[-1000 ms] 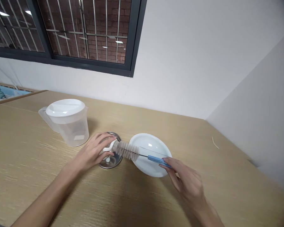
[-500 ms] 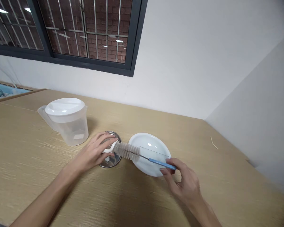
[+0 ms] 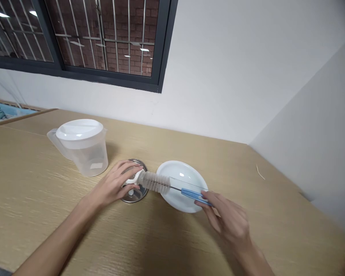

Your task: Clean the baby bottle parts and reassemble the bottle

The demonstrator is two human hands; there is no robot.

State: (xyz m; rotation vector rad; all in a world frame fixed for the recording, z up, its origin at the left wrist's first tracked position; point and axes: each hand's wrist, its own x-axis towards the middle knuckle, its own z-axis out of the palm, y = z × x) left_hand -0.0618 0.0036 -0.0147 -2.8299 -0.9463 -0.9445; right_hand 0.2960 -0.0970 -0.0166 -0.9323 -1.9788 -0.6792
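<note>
My left hand (image 3: 117,180) is closed around a small white-rimmed container (image 3: 138,176), mostly hidden by the fingers and tipped with its mouth to the right. My right hand (image 3: 225,214) pinches the blue handle (image 3: 192,194) of a bottle brush between thumb and fingers. The brush's pale bristles (image 3: 156,182) meet the container's mouth; how far they reach inside I cannot tell. Beneath my left hand lies a round glass lid (image 3: 136,195) with a metal rim. A white oval bowl (image 3: 176,203) sits under the brush's shaft and handle.
A translucent plastic pitcher (image 3: 93,155) with a white lid stands on the wooden table (image 3: 117,237), left of the hands. Toward the right edge lies a thin pale strip (image 3: 260,171). Behind the table rises a white wall (image 3: 207,76) with a barred window (image 3: 109,38).
The brush handle has rolled, so its broader blue face shows now. My right fingers and wrist have turned with it and shifted slightly right. My left hand keeps its hold almost unmoved.
</note>
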